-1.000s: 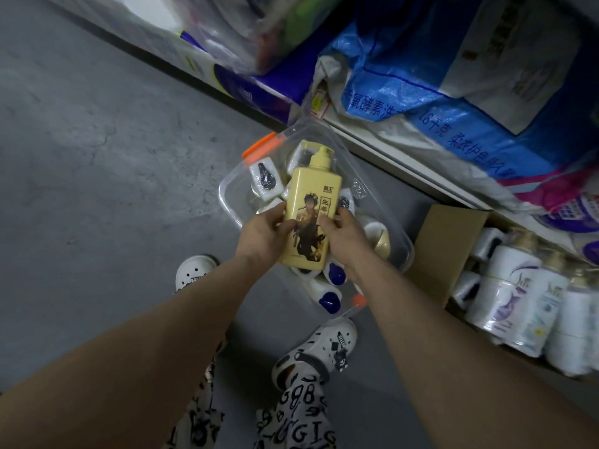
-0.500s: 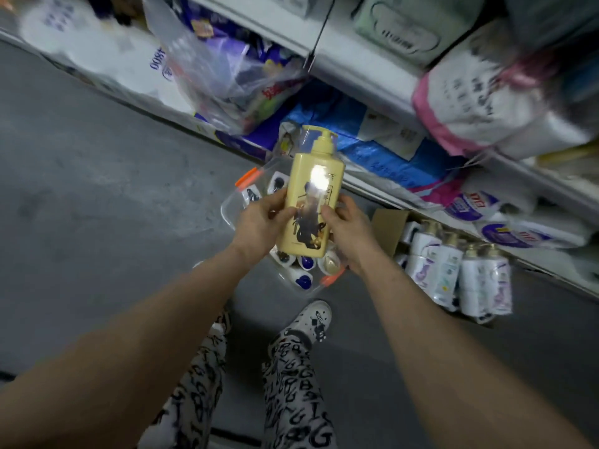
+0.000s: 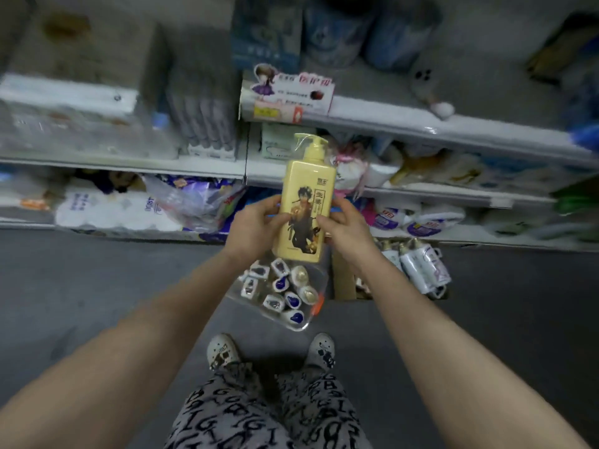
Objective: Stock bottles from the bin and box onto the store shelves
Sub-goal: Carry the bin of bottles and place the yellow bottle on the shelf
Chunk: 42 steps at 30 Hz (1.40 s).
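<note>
Both hands grasp a yellow pump bottle [image 3: 306,202] and hold it upright in the air. The left hand [image 3: 256,225] curls round its left side and the right hand [image 3: 343,226] round its right side, thumbs on the printed front. The bottle's pump head sits in front of the middle shelf's [image 3: 207,170] front edge. Below it, a clear plastic bin [image 3: 301,327] of small white bottles [image 3: 275,301] stands on the grey floor [image 3: 97,286] near the bottom shelf's foot. Just right of the bin is a cardboard box [image 3: 343,280] with white pump bottles [image 3: 418,267].
</note>
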Motion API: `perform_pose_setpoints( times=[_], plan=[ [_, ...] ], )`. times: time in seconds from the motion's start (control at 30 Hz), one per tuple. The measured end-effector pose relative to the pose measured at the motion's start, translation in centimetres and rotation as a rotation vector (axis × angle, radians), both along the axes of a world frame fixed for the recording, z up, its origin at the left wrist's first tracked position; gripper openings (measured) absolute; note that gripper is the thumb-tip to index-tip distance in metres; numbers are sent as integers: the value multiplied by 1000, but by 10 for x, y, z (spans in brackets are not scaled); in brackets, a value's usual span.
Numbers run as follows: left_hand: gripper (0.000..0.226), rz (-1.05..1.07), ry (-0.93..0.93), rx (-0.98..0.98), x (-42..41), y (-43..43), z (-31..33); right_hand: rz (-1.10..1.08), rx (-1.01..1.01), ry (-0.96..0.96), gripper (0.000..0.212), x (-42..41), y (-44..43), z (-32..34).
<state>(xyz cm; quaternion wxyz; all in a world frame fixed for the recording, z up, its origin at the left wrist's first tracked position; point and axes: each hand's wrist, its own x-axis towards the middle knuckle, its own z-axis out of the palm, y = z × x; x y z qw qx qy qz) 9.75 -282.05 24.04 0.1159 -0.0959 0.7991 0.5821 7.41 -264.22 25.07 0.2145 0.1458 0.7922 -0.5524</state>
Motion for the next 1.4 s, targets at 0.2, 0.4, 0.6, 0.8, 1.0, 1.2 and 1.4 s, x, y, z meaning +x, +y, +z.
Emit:
perform_pose_setpoints(
  times=[0.2, 0.4, 0.6, 0.8, 1.0, 1.2, 1.4],
  plan=[
    [43, -93, 167, -55, -12, 12, 80, -109, -43, 175, 31, 10, 18, 79],
    [38, -235, 320, -14, -19, 43, 150, -230, -71, 332, 40, 33, 52, 148],
    [44, -314, 357, 65, -12, 99, 205, -312, -37, 465, 43, 55, 101, 197],
    [46, -350, 418, 112, 1, 162, 238, -337, 12, 553, 45, 73, 165, 227],
    [42, -390, 501, 111, 9, 258, 261, -367, 25, 633, 41, 98, 260, 258],
    [48, -472, 549, 170, 17, 369, 272, -423, 74, 667, 42, 122, 369, 276],
    [52, -534, 529, 229, 15, 465, 280, -492, 111, 690, 42, 135, 456, 288]
  ],
)
